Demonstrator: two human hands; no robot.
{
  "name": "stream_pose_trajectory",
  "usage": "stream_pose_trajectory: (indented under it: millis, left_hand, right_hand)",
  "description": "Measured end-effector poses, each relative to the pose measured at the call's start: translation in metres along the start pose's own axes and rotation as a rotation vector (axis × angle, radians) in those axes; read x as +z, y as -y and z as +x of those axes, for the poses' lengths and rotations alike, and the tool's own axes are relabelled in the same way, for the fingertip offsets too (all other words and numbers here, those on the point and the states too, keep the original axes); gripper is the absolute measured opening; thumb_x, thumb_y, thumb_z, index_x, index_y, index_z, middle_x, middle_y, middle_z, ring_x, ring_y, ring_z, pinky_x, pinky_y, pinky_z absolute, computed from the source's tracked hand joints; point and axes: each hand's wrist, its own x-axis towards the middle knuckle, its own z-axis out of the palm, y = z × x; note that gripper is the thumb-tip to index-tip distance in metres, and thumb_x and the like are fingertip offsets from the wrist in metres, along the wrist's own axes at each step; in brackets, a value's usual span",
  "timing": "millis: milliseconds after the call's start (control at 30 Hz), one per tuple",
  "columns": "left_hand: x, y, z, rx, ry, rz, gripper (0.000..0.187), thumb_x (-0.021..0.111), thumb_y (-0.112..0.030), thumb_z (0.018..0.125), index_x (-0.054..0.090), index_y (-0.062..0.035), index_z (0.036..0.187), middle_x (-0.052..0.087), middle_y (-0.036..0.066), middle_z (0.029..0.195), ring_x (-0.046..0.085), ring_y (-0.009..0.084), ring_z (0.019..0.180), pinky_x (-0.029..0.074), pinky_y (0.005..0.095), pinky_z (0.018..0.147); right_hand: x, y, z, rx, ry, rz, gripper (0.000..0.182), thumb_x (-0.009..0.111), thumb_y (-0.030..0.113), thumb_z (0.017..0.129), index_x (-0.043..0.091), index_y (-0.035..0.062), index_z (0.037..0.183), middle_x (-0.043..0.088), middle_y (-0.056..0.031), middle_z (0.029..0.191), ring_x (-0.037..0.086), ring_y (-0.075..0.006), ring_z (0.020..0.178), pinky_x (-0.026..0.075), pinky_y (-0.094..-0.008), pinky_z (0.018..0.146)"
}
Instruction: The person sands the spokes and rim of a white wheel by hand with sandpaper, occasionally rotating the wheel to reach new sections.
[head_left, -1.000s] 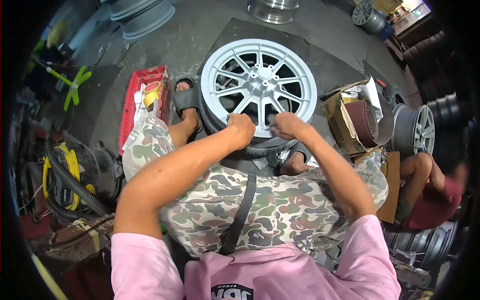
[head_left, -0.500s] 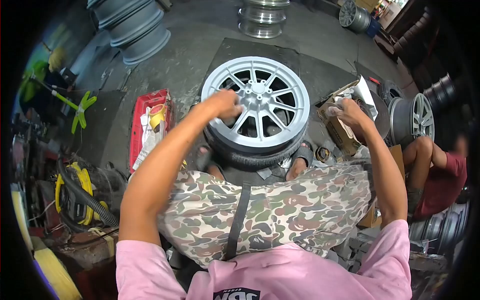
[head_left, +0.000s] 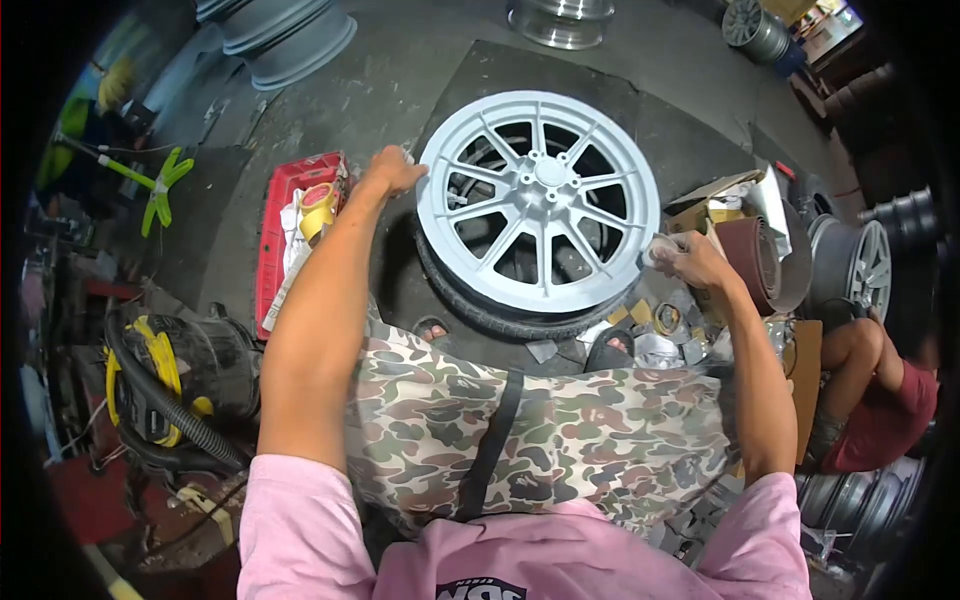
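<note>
A pale grey multi-spoke wheel rim (head_left: 548, 212) rests on a black tyre (head_left: 470, 312) on the floor before me, its face tilted up. My left hand (head_left: 396, 172) is closed at the rim's left edge, fingertips touching or very near it. Something pale shows by those fingers, too small to name. At the lower right edge of the rim, my right hand (head_left: 698, 262) is closed around a small pale grey pad (head_left: 661, 249), which lies against or close to the edge.
Left stand a red tray (head_left: 272, 250) with yellow tape (head_left: 318, 200) and a black-yellow vacuum cleaner (head_left: 190, 370). A brown abrasive roll (head_left: 748, 265), scraps and more rims (head_left: 850, 262) lie right. Another person (head_left: 880, 400) sits at far right.
My left hand has moved from over the spokes to the rim's left edge. The right hand has come down from the box to the right edge. The view has shifted.
</note>
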Motion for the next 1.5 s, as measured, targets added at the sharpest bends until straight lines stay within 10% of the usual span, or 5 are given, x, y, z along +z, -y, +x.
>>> stream_pose_trajectory:
  millis: [267,600,900,1200,1500]
  left_hand:
    - [0.034,-0.027,0.055,0.067,-0.336,0.03,0.046,0.066,-0.039,0.086,0.07,-0.0029,0.114,0.068,0.024,0.117,0.062,0.0414,0.115,0.049,0.0468,0.098]
    - [0.041,-0.09,0.083,0.199,-0.372,0.105,0.044,0.062,-0.037,0.088,0.071,-0.0034,0.116,0.069,0.023,0.115,0.064,0.0396,0.112,0.05,0.0473,0.097]
    - [0.018,-0.061,0.066,-0.065,-0.237,-0.037,0.061,0.079,-0.045,0.073,0.071,0.0042,0.109,0.069,0.03,0.108,0.068,0.0378,0.109,0.052,0.0446,0.094]
    - [0.013,-0.021,-0.022,0.218,-0.227,0.196,0.054,0.068,-0.044,0.09,0.062,0.0058,0.11,0.067,0.03,0.11,0.066,0.0426,0.106,0.049,0.0472,0.09]
    - [0.018,-0.025,-0.004,0.061,-0.013,0.32,0.053,0.071,-0.037,0.086,0.062,0.0063,0.116,0.065,0.031,0.119,0.064,0.041,0.112,0.05,0.0464,0.095]
  right_hand:
    - [0.02,-0.003,0.0,0.248,0.138,0.408,0.033,0.064,0.03,0.096,0.073,-0.0005,0.108,0.068,-0.0038,0.082,0.054,-0.0104,0.067,0.045,-0.0268,0.062]
    - [0.036,0.032,-0.014,0.36,0.221,0.444,0.039,0.064,0.033,0.096,0.072,-0.0021,0.111,0.065,-0.0058,0.082,0.056,-0.0117,0.071,0.048,-0.0278,0.066]
    - [0.026,0.035,-0.007,0.288,-0.045,0.46,0.037,0.064,0.037,0.096,0.072,0.0015,0.104,0.058,0.0017,0.069,0.049,-0.0079,0.057,0.042,-0.0242,0.054]
    - [-0.018,-0.013,0.104,0.028,-0.312,0.418,0.042,0.064,0.039,0.092,0.073,0.0034,0.113,0.07,-0.0083,0.094,0.062,-0.0154,0.085,0.049,-0.0324,0.077]
    - [-0.028,-0.01,0.082,-0.066,-0.423,0.037,0.039,0.057,0.033,0.096,0.069,0.0028,0.117,0.072,-0.0191,0.097,0.07,-0.0285,0.093,0.051,-0.0386,0.087]
